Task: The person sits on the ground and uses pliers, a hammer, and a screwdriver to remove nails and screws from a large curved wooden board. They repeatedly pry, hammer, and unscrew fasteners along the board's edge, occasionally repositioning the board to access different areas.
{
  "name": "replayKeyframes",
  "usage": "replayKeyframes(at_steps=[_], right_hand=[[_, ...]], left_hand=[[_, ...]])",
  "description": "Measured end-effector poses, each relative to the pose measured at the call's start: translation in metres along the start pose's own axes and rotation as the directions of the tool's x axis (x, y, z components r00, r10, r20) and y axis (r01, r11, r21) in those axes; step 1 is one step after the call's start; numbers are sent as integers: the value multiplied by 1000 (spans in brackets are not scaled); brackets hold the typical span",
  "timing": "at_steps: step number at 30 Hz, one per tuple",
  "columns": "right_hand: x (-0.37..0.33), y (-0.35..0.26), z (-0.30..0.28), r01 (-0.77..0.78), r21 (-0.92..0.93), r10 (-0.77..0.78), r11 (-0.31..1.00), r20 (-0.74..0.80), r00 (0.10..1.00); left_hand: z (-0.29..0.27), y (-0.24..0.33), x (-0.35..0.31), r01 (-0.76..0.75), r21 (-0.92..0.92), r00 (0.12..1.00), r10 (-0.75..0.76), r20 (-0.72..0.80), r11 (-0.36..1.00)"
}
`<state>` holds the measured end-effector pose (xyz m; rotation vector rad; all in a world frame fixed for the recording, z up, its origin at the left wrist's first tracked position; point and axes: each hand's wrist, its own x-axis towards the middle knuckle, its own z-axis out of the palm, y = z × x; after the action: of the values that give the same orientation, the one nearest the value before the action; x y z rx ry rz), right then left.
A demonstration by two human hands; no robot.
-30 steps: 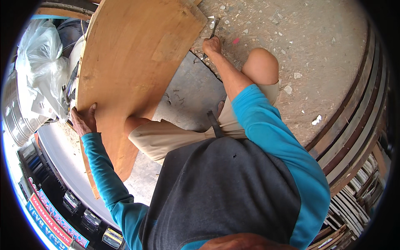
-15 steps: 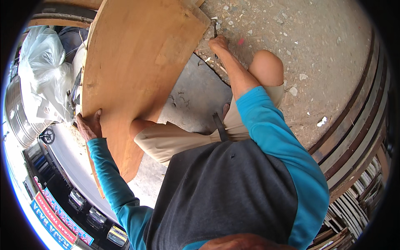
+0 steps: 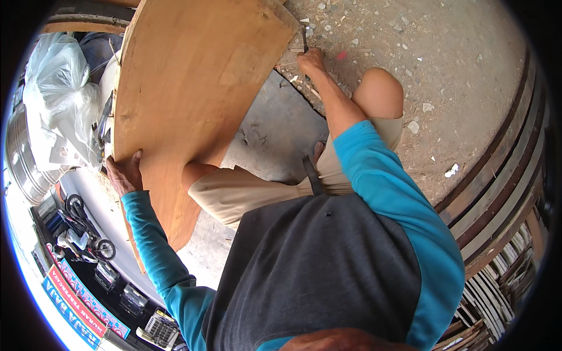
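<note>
A large brown wooden board (image 3: 181,76) leans in front of me on the left, its curved edge rough and splintered. My left hand (image 3: 126,172) grips the board's left edge, the thumb on its face and the fingers mostly hidden around the edge. At the board's far right corner, my right hand (image 3: 311,61) is closed around a slim dark tool (image 3: 305,40). Its shaft points away from me, and its dark handle end shows below the fist. The kind of tool is not clear. My left knee touches the board's lower part.
Wood chips and pale fragments litter the ground (image 3: 456,88). A grey sheet (image 3: 269,123) lies between my legs. Clear plastic bags (image 3: 58,99) and a shiny metal drum (image 3: 29,158) stand left. Stacked planks (image 3: 497,181) line the right. A motorcycle (image 3: 85,228) is on the road.
The motorcycle with its rider has come into fuller view on the road. My right hand and its tool appear slightly farther right; my left hand keeps its hold on the board.
</note>
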<state>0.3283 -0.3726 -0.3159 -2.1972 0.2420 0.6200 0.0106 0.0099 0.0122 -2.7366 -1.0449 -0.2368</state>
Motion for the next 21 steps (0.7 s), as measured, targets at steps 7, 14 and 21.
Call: replayKeyframes(at_steps=[7,14,21], right_hand=[[-2,1,-6,-69,4,68,998,85,994],[-4,5,1,-75,48,75,996,0,997],[-71,15,57,-211,94,196,973,148,969]], left_hand=[[-3,2,3,-36,-31,999,36,-3,999],[-3,9,12,-28,12,1000,28,6,1000],[4,6,0,-22,-37,996,19,-91,999]])
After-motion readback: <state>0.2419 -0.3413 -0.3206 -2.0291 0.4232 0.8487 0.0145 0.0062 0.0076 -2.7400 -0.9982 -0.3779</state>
